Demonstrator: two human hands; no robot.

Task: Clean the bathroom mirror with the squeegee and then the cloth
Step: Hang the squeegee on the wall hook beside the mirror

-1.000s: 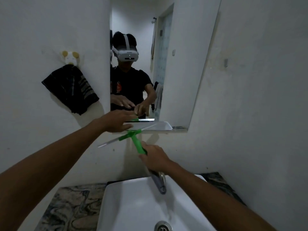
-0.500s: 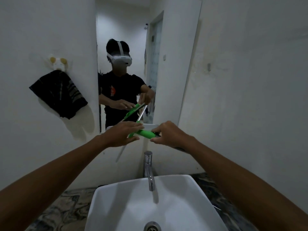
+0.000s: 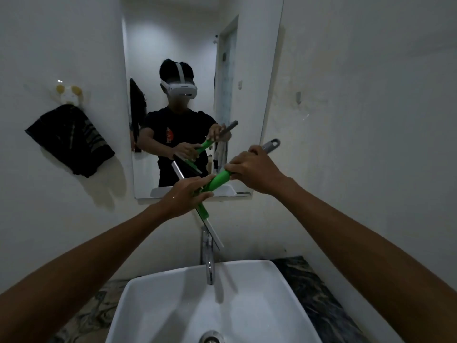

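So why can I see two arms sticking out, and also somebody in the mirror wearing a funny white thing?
It is one person. A camera sits on their head, so the arms reach out from below, and the mirror shows that same person wearing the headset. The left hand and the right hand both grip a green squeegee, held above the white sink and its tap. A dark cloth hangs on the wall to the left of the mirror.

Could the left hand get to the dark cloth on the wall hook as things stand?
Probably yes. The dark cloth hangs in the open, left of the mirror, with nothing before it. But the left hand grips the green squeegee and would have to let go first.
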